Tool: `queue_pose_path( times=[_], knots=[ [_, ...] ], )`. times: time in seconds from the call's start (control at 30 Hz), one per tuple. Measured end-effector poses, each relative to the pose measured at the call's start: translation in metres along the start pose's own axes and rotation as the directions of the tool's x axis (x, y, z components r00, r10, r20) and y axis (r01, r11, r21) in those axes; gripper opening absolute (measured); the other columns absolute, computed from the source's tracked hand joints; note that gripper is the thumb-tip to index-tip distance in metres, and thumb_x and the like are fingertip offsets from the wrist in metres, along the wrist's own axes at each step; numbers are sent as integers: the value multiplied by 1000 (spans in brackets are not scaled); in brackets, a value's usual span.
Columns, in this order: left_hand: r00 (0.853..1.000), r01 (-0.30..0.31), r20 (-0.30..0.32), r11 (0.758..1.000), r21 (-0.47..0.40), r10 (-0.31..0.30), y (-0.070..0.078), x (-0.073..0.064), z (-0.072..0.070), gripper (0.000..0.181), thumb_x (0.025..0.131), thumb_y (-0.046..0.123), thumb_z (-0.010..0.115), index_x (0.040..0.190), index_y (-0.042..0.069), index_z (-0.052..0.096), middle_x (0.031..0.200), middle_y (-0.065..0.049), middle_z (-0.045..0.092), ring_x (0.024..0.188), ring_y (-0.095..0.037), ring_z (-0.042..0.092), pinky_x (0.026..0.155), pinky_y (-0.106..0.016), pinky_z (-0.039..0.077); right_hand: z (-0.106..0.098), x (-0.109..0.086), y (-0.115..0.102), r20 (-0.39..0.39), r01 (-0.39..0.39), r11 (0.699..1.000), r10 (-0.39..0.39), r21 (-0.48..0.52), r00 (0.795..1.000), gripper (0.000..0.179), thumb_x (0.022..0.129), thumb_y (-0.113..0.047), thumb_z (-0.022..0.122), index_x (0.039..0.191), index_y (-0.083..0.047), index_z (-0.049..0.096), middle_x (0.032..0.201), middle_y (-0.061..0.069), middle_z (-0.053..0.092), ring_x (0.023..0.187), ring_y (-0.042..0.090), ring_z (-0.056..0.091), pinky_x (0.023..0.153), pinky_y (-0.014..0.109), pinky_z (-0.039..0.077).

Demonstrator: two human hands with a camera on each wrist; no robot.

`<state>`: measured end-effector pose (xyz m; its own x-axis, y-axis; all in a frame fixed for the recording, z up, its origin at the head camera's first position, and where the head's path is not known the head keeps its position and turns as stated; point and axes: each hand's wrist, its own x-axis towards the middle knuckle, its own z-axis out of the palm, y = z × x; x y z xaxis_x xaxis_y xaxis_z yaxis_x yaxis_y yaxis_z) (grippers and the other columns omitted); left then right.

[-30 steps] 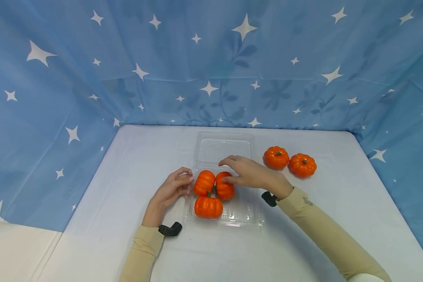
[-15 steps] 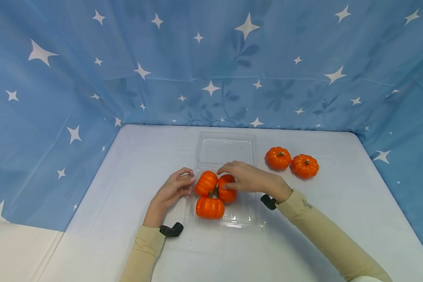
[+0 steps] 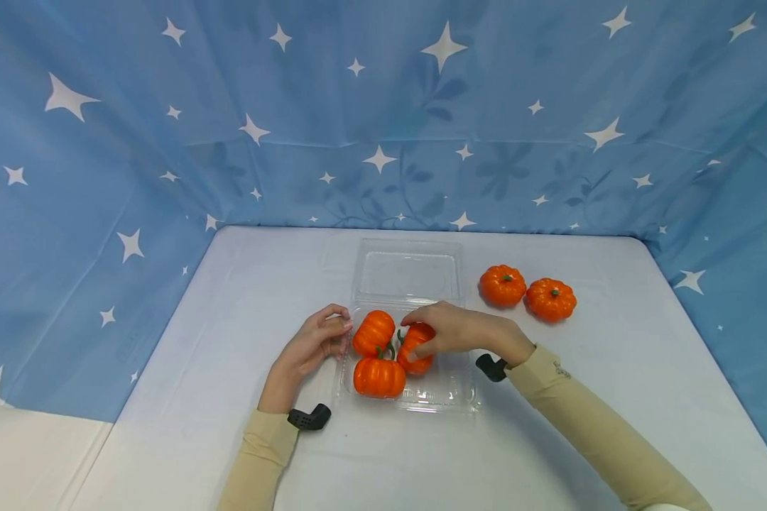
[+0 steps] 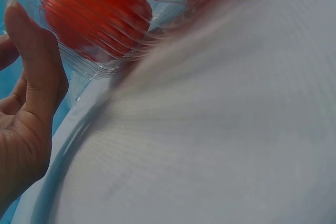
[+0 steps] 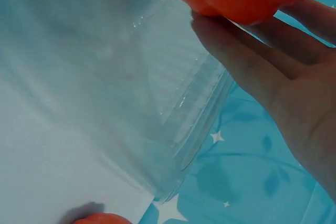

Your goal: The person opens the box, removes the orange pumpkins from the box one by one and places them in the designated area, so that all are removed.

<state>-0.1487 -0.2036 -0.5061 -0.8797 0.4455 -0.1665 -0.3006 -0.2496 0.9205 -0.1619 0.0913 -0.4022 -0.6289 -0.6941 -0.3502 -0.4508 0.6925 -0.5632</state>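
Three small orange pumpkins sit in the left part of a clear plastic clamshell container point(image 3: 441, 394). My right hand point(image 3: 463, 330) grips the right-hand pumpkin point(image 3: 415, 358), fingers behind it and thumb in front; its stem points left. The back-left pumpkin point(image 3: 373, 333) and the front pumpkin point(image 3: 379, 377) stand tipped with their stems toward each other. Beside the container's left wall rests my left hand point(image 3: 316, 341), its fingers loosely bent at the edge. In the left wrist view, the thumb point(image 4: 39, 51) lies close to the ribbed wall; several left fingers are partly hidden.
The container's transparent lid point(image 3: 410, 273) lies folded back, away from me. Two more pumpkins, one nearer the container point(image 3: 502, 287) and one farther right point(image 3: 550, 299), sit on the white table point(image 3: 281, 277). A blue starred curtain point(image 3: 332, 128) hangs behind.
My right hand has shifted slightly right and toward me, turning the pumpkin so that its stem now shows on the left. The left hand and the two outside pumpkins stay in place.
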Motion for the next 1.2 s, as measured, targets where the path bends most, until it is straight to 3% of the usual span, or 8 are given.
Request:
queue_pose_path(
  times=[0.4,0.87,1.2],
  knots=[
    [1000,-6,9,1000,-2,6,-1,0,-2,11,106,1,49,112,9,49,71,1,60,55,-10,58,49,-22,52,2,-1,6,44,-64,998,65,-26,997,75,85,-41,84,141,0,57,128,5,68,113,20,61,101,41,54],
    [1000,-2,5,1000,-3,2,0,1,-1,10,105,2,51,112,8,48,71,0,59,56,-11,57,49,-23,51,10,-15,-10,75,-173,985,174,-27,982,73,81,-21,89,141,-1,55,124,6,65,112,22,57,99,43,56],
    [1000,6,0,1000,-8,-6,0,1,0,10,106,1,50,111,9,48,71,0,59,56,-11,57,49,-23,51,16,-20,-11,60,-204,977,208,-66,976,70,80,-20,89,138,-1,56,119,7,64,109,23,57,101,45,55]
  ],
)
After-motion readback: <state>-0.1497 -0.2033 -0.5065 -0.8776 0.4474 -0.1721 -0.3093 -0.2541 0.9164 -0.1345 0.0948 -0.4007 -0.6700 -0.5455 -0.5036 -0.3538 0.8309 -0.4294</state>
